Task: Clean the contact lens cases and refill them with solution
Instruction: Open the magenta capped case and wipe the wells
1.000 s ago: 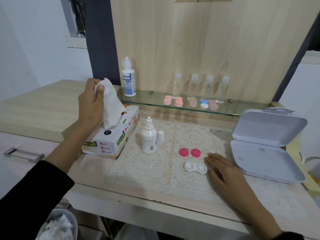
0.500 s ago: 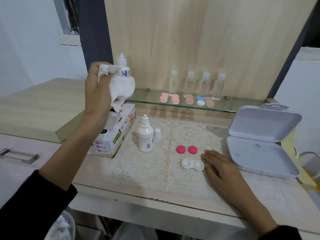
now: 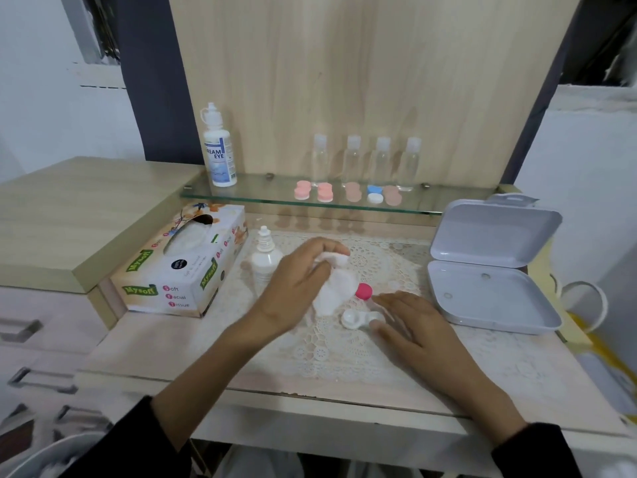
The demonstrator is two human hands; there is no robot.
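Tissue's down from the box, wiping comes next I'd say

Mid-frame, the left hand (image 3: 296,288) pinches the tissue (image 3: 332,288), now lowered just beside the open white case (image 3: 358,319) at centre; the right hand (image 3: 410,322), fingers flat, touches its right end.

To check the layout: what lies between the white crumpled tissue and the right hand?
In the head view, a round pink plastic cap and the white twin-well lens case lie there.
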